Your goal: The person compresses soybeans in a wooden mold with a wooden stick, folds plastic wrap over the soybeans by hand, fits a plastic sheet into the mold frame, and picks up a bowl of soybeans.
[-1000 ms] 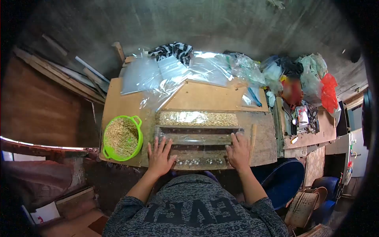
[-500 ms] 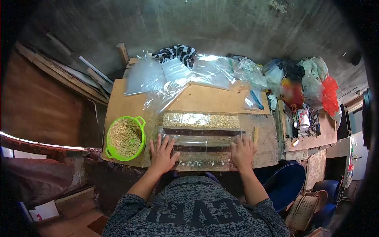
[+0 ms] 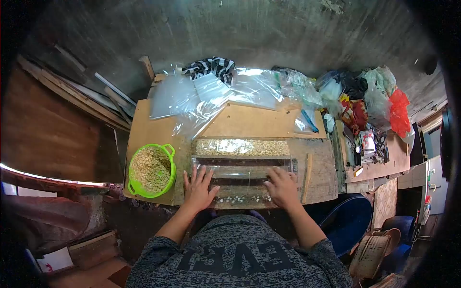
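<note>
Grey, stained wall [image 3: 230, 33] at the back. Black-and-white patterned cloth [image 3: 211, 68] lies crumpled near it. Right side: black plastic bag [image 3: 354, 85], bunched; red plastic bag [image 3: 399, 113] near it. Scissors [image 3: 382, 144] lie beside a white packet [image 3: 368, 142] with red print. Large dark blue tub [image 3: 349, 223] at lower right. Left side: long wooden boards [image 3: 72, 94] slant beside a brown panel [image 3: 53, 137]. White sheet [image 3: 55, 259] with red mark, lower left.

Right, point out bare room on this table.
Bare: tan board between the plastic sheets and flake-filled strip; worn board right of the wooden stick. Crowded: the back edge, with sheets and bags.
</note>
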Motion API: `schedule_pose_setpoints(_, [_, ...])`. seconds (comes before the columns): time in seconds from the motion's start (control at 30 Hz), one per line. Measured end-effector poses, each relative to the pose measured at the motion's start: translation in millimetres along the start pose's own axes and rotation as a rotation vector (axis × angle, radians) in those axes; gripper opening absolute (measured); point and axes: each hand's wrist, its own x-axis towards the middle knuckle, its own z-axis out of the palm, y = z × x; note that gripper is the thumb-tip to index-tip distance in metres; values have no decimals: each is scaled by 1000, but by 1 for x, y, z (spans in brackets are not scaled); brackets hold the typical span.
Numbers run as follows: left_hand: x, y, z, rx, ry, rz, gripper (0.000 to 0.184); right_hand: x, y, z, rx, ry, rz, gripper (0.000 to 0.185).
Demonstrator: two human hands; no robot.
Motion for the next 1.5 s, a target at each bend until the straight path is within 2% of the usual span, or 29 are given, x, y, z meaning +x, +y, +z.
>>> schedule_pose_setpoints(0.1, [6,2,-1,3,-19,1,65,6,-1,13,-66,-81,-64,46])
schedule_pose_setpoints(0.17, [10,2,-1,1,-47,-11,65,12,-1,15,-120,-203,41,49])
schedule_pose_setpoints(0.5, [22,3,0,-8,-105,-40,64,24,7,25,-208,-198,61,50])
schedule_pose_setpoints(0.6, [15,1,-1,-31,-77,-46,63,31,-10,23,-146,-163,-17,49])
schedule_pose_setpoints(0.7, [-1,-4,0,-59,13,-49,63,42,-22,29,-104,-287,-136,46])
schedule_pose_setpoints(0.87, [-26,-15,1,-156,110,-112,70,70,-60,39,-57,-334,-274,52])
schedule_pose_setpoints(0.97, [-32,-18,0,-228,99,-170,74,83,-74,57,-44,-427,-381,60])
schedule_pose_setpoints(1.17, [-33,-24,0,-302,92,-223,73,108,-96,63,-77,-698,-406,62])
schedule_pose_setpoints(1.27, [-34,-28,2,-350,104,-232,72,110,-97,71,-63,-607,-481,57])
schedule_pose_setpoints(1.5, [-36,-36,1,-300,17,-248,73,118,-112,78,-1,-634,-513,64])
